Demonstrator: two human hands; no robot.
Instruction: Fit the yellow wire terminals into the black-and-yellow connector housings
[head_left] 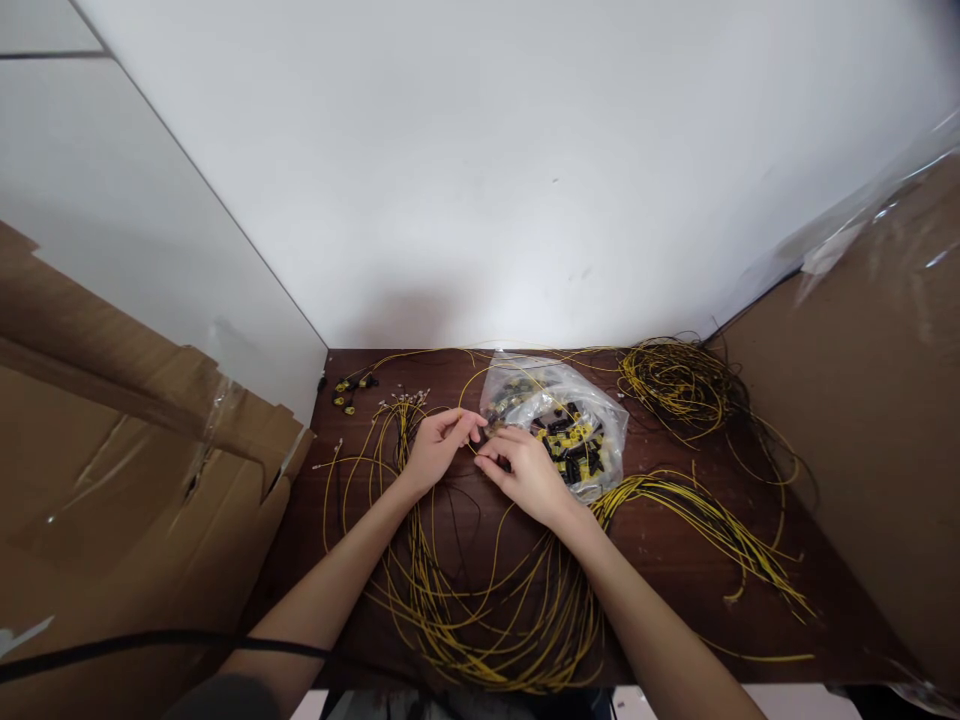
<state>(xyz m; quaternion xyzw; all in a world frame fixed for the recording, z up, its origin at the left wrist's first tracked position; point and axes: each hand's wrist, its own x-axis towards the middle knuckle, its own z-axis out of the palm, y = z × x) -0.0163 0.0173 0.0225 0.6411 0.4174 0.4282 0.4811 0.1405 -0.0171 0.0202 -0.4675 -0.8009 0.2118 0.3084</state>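
Near the middle of the dark wooden table (465,540), my left hand (437,445) and my right hand (525,472) almost meet at their fingertips. Both hands are pinched on a thin yellow wire; whatever small part sits at its end is hidden between the fingers. Just right of them lies an open clear plastic bag (616,428) with black and yellow connectors (574,440) in it. A large looped bundle of yellow and black wires (480,650) lies beneath my wrists, its metal-tipped ends (405,400) beyond my left hand.
A tangled wire coil (675,385) is at the back right. Several small yellow-black connectors (349,390) lie at the back left. Cardboard stands at the left (127,480) and right (862,400), a white wall (480,180) behind. A black cable (165,637) crosses the lower left.
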